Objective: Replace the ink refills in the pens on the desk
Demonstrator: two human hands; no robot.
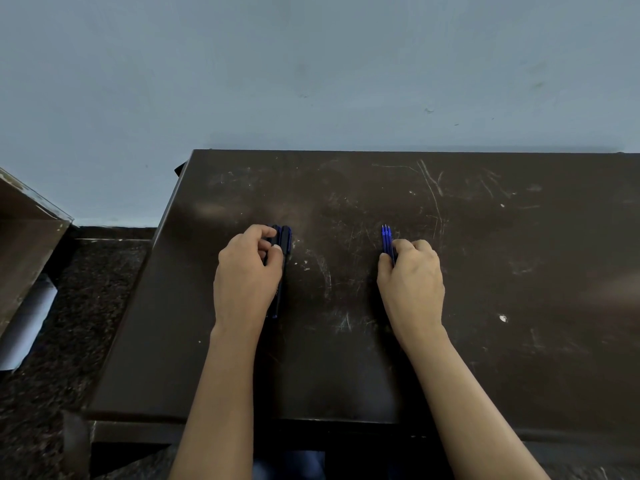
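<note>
Seen from the head camera, a dark brown desk, scratched and scuffed, stands against a pale blue-grey wall. The left hand rests on the desk with its fingers curled round a small bundle of dark blue pens. Their ends stick out just past its fingertips, towards the wall. The right hand, well apart from the left, grips a bundle of thin blue ink refills, whose tips point the same way beyond its knuckles. Scratched desktop lies between the two grips and stretches wide to the right of the right hand. Left of the left hand the desk edge is near, and past it is a dark speckled floor with a brown box and a white paper roll. The near desk edge crosses under both forearms.
</note>
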